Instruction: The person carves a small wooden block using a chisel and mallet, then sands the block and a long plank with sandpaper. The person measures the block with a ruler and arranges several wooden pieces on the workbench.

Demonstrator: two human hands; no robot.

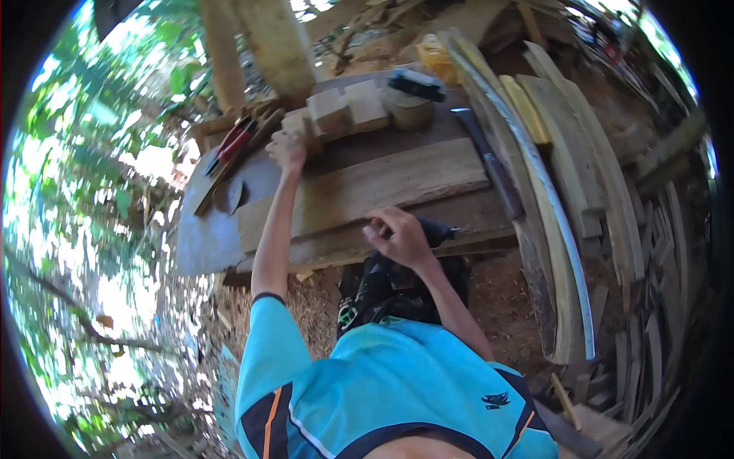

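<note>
Sitting leftmost in the row on the table (200,241): wood block (307,130), left hand (287,150) against it, arm nearly straight, grip unclear. Right hand (402,239) loosely half-open by plank (382,182), forearm angled inward, black tool (438,232) beside.

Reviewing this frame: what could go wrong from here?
1. The left hand is at the left end of a row of pale wooden blocks. A bump might push them against the round tan container, perhaps unsettling the dark oblong object on top.
2. A black tool with a metal tip is close beside the right hand, near the near edge of the grey-topped table; it might get knocked off.
</note>
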